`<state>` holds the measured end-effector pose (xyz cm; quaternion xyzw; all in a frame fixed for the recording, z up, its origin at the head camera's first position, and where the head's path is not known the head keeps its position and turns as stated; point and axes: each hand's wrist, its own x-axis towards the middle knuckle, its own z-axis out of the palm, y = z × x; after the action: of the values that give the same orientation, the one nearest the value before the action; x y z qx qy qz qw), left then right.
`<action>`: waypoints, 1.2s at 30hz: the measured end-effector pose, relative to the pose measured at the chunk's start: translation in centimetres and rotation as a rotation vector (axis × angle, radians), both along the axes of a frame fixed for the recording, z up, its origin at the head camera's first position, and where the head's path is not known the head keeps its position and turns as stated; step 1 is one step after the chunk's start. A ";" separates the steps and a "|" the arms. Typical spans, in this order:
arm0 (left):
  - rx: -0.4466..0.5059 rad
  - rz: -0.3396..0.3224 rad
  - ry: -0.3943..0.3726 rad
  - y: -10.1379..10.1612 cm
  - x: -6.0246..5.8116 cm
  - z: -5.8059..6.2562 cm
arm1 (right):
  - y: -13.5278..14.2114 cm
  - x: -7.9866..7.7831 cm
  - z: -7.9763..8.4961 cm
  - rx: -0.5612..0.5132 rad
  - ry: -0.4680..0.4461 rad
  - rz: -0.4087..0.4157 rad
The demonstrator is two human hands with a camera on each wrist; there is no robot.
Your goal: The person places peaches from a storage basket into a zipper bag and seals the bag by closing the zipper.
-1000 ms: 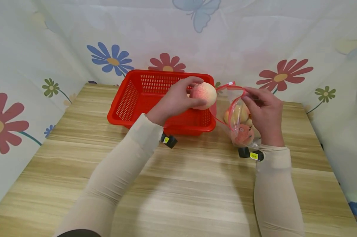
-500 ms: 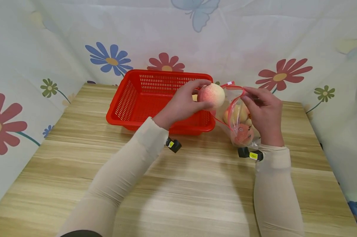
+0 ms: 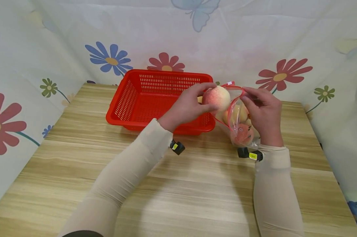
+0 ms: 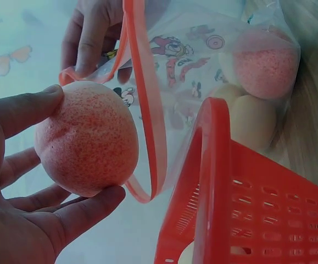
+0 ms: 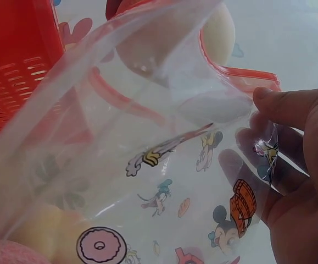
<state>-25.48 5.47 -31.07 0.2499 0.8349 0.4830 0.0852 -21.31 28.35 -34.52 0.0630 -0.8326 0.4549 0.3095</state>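
In the head view my left hand (image 3: 187, 107) holds a pink-and-cream peach (image 3: 220, 98) between thumb and fingers, at the mouth of a clear zip bag (image 4: 175, 77) with a red edge and cartoon prints. My right hand (image 3: 265, 113) pinches the bag's red rim on its right side, and the mouth stands open. Through the plastic, several more peaches (image 4: 266, 66) show in the bottom of the bag. From the left wrist view, the held peach is just in front of the red rim.
A red slotted basket (image 3: 114, 112) stands left of the bag, its right end close under my left hand. Part of a pale fruit (image 3: 200, 99) shows inside it, mostly hidden by that hand. A flowered cloth backdrop (image 3: 225, 56) rises behind the wooden table (image 3: 196, 184).
My left hand has carried the peach rightward from above the basket to the bag's mouth. My right hand keeps its grip on the bag rim, almost unmoved.
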 end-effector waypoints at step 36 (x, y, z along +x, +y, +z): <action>-0.133 -0.222 0.081 1.6 0.1 -1.1 | 0.4 -0.4 -0.1 -0.100 0.033 0.057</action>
<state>-25.34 7.10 -32.21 0.3538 0.8351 0.4036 0.1208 -21.68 28.79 -34.65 0.0785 -0.8016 0.5035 0.3129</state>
